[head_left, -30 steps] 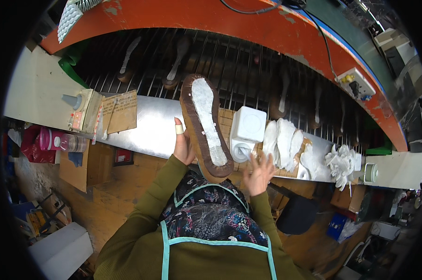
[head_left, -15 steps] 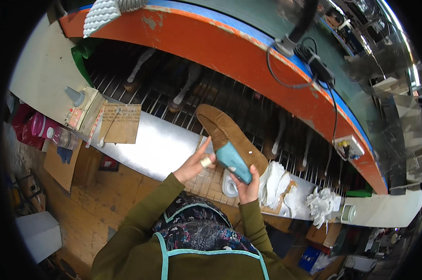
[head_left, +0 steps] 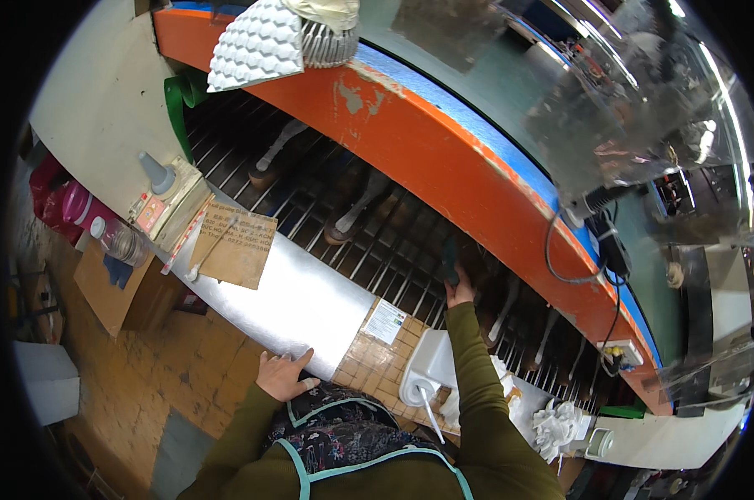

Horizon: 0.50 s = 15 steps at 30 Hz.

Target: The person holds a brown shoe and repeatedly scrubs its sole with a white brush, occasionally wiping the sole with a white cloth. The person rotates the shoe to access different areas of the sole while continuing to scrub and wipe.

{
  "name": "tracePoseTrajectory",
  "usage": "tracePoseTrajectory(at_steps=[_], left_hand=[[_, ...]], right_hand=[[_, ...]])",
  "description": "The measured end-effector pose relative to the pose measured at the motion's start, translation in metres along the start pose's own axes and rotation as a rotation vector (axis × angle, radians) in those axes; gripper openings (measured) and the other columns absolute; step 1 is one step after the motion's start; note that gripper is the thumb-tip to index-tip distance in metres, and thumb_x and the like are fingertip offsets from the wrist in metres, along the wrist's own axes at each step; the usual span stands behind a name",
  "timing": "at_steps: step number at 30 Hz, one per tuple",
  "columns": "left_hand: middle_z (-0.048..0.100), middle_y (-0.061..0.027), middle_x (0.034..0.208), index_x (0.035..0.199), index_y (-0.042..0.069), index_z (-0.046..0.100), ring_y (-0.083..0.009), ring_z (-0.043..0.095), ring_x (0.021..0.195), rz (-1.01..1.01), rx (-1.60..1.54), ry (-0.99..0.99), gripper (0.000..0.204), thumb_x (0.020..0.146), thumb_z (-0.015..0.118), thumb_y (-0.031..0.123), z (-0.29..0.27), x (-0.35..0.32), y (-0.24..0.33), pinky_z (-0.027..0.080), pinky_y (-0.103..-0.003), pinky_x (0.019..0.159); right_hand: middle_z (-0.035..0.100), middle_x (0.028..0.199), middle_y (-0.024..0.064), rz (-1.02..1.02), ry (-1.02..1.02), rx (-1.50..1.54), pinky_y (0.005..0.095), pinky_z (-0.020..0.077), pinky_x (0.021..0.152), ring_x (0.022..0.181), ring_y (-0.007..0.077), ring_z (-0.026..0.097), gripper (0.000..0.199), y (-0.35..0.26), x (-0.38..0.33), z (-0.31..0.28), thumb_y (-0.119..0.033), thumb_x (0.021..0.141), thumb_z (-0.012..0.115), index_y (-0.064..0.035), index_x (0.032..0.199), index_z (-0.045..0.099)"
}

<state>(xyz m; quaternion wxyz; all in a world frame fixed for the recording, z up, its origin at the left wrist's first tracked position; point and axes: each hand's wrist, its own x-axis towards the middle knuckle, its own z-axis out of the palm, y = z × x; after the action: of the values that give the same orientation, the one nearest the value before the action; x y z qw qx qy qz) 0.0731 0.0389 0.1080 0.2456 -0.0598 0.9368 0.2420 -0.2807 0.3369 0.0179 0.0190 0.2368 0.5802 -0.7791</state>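
A: Report the station, left to right.

B: At far left, a clear plastic bottle (head_left: 120, 242) lies beside a pink container (head_left: 75, 202); next to them a small control box (head_left: 167, 204) carries a grey cone on top; a brown cardboard card (head_left: 234, 243) leans against the silver worktop (head_left: 298, 304).

A: Left hand?

B: The left hand (head_left: 282, 374) lies flat on the near edge of the worktop, fingers spread apart, gripping nothing; the olive sleeve runs back to the patterned apron (head_left: 348, 433).

A: Centre of the station?

B: A tiled patch (head_left: 385, 367) with a white label sits on the worktop; just right of it stands a white container (head_left: 429, 377) with a thin white stick poking from its round opening.

A: Right hand?

B: The right hand (head_left: 459, 292) is extended onto the barred conveyor rack (head_left: 377, 250) under the orange rail (head_left: 444, 158); it is closed on a dark teal brush block (head_left: 450, 260); a dark brown shoe sole (head_left: 485, 275) lies just beside that hand, and contact cannot be confirmed.

A: Far right?

B: White crumpled rags (head_left: 558, 425) rest on the worktop.
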Motion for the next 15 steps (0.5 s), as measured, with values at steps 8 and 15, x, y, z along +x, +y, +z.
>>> tracePoseTrajectory(at_steps=[8,15], left_hand=[[0.06,-0.0265,0.119,0.147,0.021,0.037,-0.0391,0.057,0.114,-0.086,-0.079,0.03,0.075,0.086,0.052,0.062,-0.003,0.011,-0.013,0.03,-0.062,0.101],[0.059,-0.0267,0.121,0.146,0.022,0.037,-0.0391,0.056,0.115,-0.038,-0.134,0.061,0.074,0.086,0.053,0.062,-0.01,0.018,-0.014,0.03,-0.062,0.101]], right_hand=[[0.048,0.137,0.0185,0.285,-0.25,-0.702,0.0466,0.0402,0.102,0.123,0.0281,0.05,0.095,-0.036,0.025,-0.048,-0.005,0.071,0.077,-0.0076,0.149,0.022],[0.022,0.149,0.0315,0.217,0.453,-1.783,0.0529,0.0407,0.103,0.134,0.0412,0.037,0.138,-0.024,0.032,-0.135,-0.027,0.058,0.088,-0.0239,0.151,-0.015]])
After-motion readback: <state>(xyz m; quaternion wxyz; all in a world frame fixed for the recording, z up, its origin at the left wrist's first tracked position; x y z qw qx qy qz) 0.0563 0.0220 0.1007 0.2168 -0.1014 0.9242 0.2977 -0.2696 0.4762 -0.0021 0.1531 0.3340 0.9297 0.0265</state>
